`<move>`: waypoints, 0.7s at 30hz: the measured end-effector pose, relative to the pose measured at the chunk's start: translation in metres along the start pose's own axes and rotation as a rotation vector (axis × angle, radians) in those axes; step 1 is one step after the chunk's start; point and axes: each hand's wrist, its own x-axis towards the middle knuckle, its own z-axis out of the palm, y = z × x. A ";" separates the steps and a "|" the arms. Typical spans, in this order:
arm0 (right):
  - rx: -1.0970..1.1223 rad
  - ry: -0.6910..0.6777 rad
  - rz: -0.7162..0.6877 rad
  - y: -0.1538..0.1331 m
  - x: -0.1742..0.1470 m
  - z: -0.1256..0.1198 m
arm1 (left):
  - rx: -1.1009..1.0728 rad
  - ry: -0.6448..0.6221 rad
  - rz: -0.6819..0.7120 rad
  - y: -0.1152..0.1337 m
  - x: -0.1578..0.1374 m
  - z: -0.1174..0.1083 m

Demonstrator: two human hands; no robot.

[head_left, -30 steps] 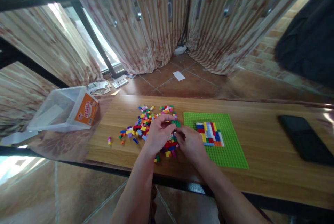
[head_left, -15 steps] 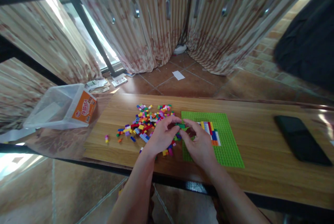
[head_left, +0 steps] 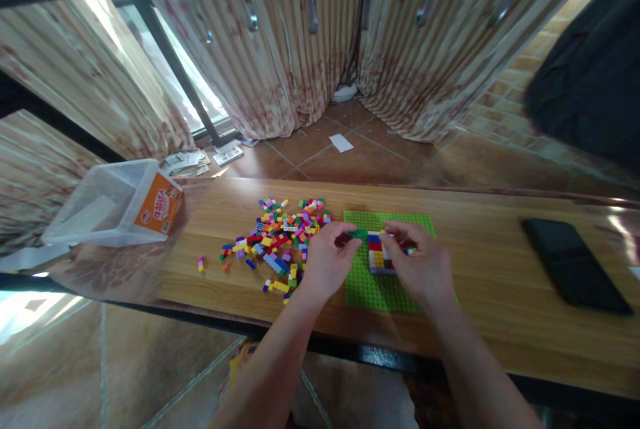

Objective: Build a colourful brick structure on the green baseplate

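Here's the table (head_left: 495,269), stretching under the left hand (head_left: 330,259) and right hand (head_left: 421,266)! The plate (head_left: 359,294) below them might skid if bumped. The block (head_left: 375,250), half hidden under the right hand, might loosen from a knuckle's knock. And the green brick (head_left: 359,234), pinched at left fingertips, might slip from so small a hold! Hands angle inward, backs up; right fingers curl, grip impossible to tell.

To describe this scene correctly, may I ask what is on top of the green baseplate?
A patch of multicolored bricks lies on the green baseplate. The right hand covers much of the patch's right side, so bricks hidden there cannot be identified.
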 end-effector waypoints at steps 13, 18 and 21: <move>-0.074 0.109 0.040 0.016 0.012 -0.032 | 0.284 0.020 0.067 -0.004 0.001 0.050; -0.069 0.114 0.036 0.018 0.013 -0.033 | 0.268 -0.049 0.098 -0.002 0.000 0.047; -0.069 0.116 0.033 0.020 0.013 -0.034 | 0.198 -0.066 0.106 -0.001 0.000 0.042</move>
